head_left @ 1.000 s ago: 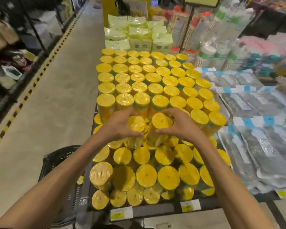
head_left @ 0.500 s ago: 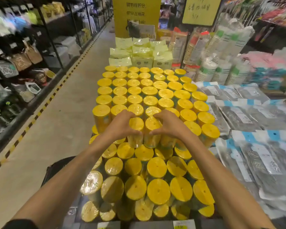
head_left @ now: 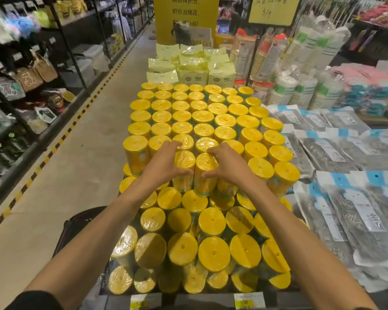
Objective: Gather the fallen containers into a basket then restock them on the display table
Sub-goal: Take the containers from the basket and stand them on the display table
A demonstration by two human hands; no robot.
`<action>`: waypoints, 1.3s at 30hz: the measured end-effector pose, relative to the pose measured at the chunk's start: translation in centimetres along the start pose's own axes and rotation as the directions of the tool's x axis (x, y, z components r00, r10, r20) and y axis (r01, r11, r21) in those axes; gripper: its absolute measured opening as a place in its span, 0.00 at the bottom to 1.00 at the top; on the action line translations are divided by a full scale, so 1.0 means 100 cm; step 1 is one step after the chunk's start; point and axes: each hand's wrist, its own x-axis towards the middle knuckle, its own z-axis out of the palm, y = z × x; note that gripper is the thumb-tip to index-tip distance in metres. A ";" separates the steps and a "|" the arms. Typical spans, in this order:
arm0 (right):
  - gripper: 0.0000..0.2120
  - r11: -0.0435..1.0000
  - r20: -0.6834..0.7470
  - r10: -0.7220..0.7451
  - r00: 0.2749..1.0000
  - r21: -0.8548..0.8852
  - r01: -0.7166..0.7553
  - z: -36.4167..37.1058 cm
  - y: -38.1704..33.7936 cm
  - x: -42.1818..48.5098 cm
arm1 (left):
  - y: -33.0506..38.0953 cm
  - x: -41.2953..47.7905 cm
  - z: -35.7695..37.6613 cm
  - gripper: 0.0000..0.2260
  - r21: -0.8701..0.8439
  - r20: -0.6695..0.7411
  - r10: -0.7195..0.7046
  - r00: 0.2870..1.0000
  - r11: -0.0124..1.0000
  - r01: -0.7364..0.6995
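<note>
Several yellow-lidded cylindrical containers fill the display table (head_left: 220, 300) in rows, the far rows stacked higher than the near ones. My left hand (head_left: 164, 163) wraps the left side of one upright container (head_left: 184, 170) at the front of the raised stack. My right hand (head_left: 227, 163) wraps the right side of the container (head_left: 205, 175) beside it. Both containers stand side by side, touching. The dark basket (head_left: 81, 224) sits low at the table's left edge, partly hidden behind my left forearm.
Flat grey and blue packets (head_left: 345, 180) cover the table's right side. Pale yellow bags (head_left: 193, 68) stand behind the containers, with stacked paper cups (head_left: 300, 63) to their right. A concrete aisle (head_left: 72, 153) with shelving runs along the left. Price tags line the near edge.
Both hands have set the two containers upright and pushed them back against the raised stack. The camera has tilted up, showing more of the aisle.
</note>
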 end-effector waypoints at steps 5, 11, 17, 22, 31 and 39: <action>0.42 1.000 -0.019 -0.005 1.000 0.001 0.005 0.004 0.001 -0.001 | -0.002 -0.002 0.001 0.39 -0.019 -0.043 -0.014 0.999 1.000 0.013; 0.42 1.000 -0.031 0.002 1.000 0.016 -0.002 0.006 0.000 -0.003 | -0.005 -0.013 0.006 0.40 -0.086 -0.076 0.002 0.997 0.996 -0.009; 0.39 0.999 0.033 0.015 0.999 -0.047 -0.014 -0.003 -0.007 -0.002 | -0.011 -0.019 0.004 0.38 -0.192 -0.069 -0.031 0.997 0.981 0.018; 0.31 0.988 0.066 0.022 0.998 -0.155 -0.011 -0.011 -0.027 -0.002 | -0.012 -0.029 -0.016 0.28 -0.114 -0.074 0.010 0.997 0.993 -0.019; 0.28 0.965 0.135 -0.113 0.984 -0.220 0.141 -0.003 -0.119 -0.014 | -0.074 -0.098 -0.084 0.18 0.331 0.010 -0.050 0.999 0.943 0.044; 0.31 0.882 0.283 -0.250 0.926 -0.329 0.339 0.042 -0.256 -0.033 | -0.163 -0.214 -0.166 0.25 0.542 -0.036 -0.263 0.964 0.805 0.240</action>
